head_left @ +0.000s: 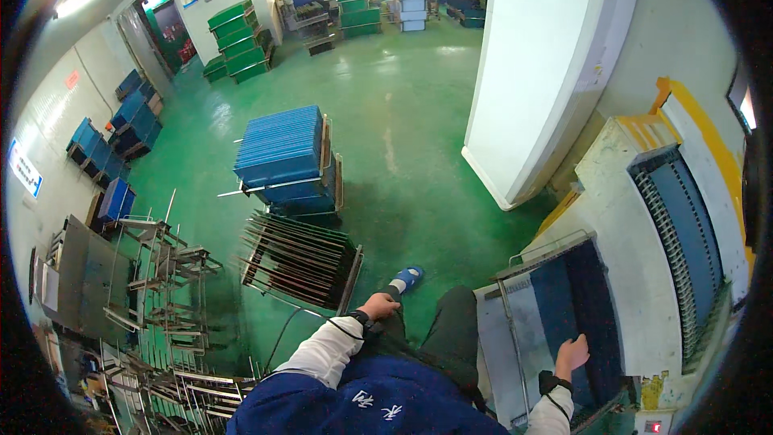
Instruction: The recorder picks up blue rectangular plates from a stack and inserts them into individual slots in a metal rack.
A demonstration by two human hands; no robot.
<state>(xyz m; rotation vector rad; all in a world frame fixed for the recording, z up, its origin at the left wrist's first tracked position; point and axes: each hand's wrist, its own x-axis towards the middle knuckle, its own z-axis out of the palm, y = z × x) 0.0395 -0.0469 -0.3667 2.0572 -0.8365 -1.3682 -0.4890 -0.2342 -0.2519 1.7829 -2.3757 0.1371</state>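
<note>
My left hand (380,307) is curled closed above my knee, with nothing visible in it. A dark band (359,318) circles that wrist, and a thin black cord runs leftward beside the sleeve. To the right, my right hand (572,354) is above dark blue panels (593,298) in an open-topped bay of a pale machine (624,217). Its fingers are bent; whatever they grip, if anything, cannot be made out. A metal bar (512,330) crosses the bay left of this hand, over a lighter grey-blue surface (552,318).
Ahead stands a metal rack with slats (299,262), then a rack full of blue panels (282,149). Bare metal racks (173,282) crowd the left. A tall white cabinet (539,72) rises at right. Green crates (240,40) and two people at a lit bench are far off.
</note>
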